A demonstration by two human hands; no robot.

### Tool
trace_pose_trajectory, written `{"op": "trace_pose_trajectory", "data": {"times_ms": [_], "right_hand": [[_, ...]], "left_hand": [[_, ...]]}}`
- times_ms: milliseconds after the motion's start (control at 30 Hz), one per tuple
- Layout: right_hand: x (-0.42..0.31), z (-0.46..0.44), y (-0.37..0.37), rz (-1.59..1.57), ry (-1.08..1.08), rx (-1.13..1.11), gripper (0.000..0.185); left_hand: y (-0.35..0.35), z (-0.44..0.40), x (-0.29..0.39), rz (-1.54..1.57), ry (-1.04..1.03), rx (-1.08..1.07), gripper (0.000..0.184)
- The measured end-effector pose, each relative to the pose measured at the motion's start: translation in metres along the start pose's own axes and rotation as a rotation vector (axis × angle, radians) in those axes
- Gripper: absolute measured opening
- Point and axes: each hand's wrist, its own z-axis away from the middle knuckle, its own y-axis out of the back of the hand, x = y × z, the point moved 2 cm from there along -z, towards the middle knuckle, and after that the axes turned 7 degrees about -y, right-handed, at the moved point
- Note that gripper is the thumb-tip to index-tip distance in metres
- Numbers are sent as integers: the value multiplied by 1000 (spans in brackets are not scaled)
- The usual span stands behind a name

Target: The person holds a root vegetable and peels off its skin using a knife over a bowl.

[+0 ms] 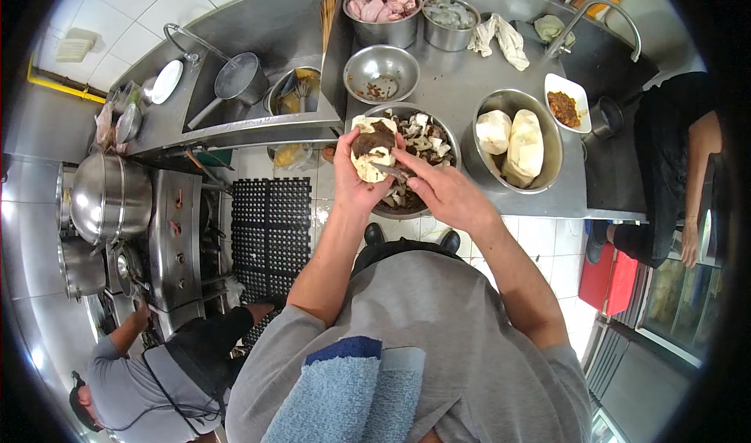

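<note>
My left hand (355, 181) is closed around a partly peeled tuber (374, 139), whose pale flesh shows beside a patch of rough brown skin. Gripped in my right hand (446, 196) is a small knife (389, 171), its blade against the lower part of the tuber. Directly beneath both hands stands a metal bowl (457, 147) full of brown and white peelings (429, 140). To the right, a deep metal bowl (554, 157) holds peeled, cream-coloured tubers (524, 147). My fingers partly cover the tuber and the knife handle.
Behind the peelings sits a metal bowl (382, 71) with brown scraps. Pots of raw pink meat (382, 6) and greyish pieces (450, 12) stand farther back, near a cloth (501, 40). One person (156, 380) works at the left stove; another person (673, 153) stands right.
</note>
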Motion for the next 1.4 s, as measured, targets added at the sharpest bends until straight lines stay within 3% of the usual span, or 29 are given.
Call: {"op": "trace_pose_trajectory", "data": {"times_ms": [167, 367, 467, 667, 767, 867, 967, 1067, 1167, 1400], "right_hand": [[-17, 0, 5, 155, -16, -21, 49], [-10, -12, -14, 126, 60, 163, 47], [-8, -17, -16, 122, 43, 151, 45], [-4, -18, -18, -84, 67, 155, 39], [5, -21, -26, -221, 167, 298, 36], [13, -18, -19, -534, -206, 18, 36], [15, -11, 2, -676, -446, -38, 38], [9, -3, 14, -202, -168, 13, 40], [15, 7, 13, -103, -94, -27, 42], [-4, 3, 21, 0, -167, -123, 43]], "left_hand": [[6, -5, 4, -56, -24, 11, 37], [8, -12, 7, -94, -154, 23, 39], [12, -14, 7, -80, -201, 38, 40], [13, -15, 2, -8, -219, 42, 42], [13, -16, -3, 50, -195, 2, 41], [15, -17, -3, 24, -193, -29, 40], [13, -11, -1, 36, -124, -12, 40], [7, -3, 2, -66, -111, -14, 41], [12, -6, 8, -82, -49, -69, 43], [6, -9, 8, -162, -74, 45, 39]]}}
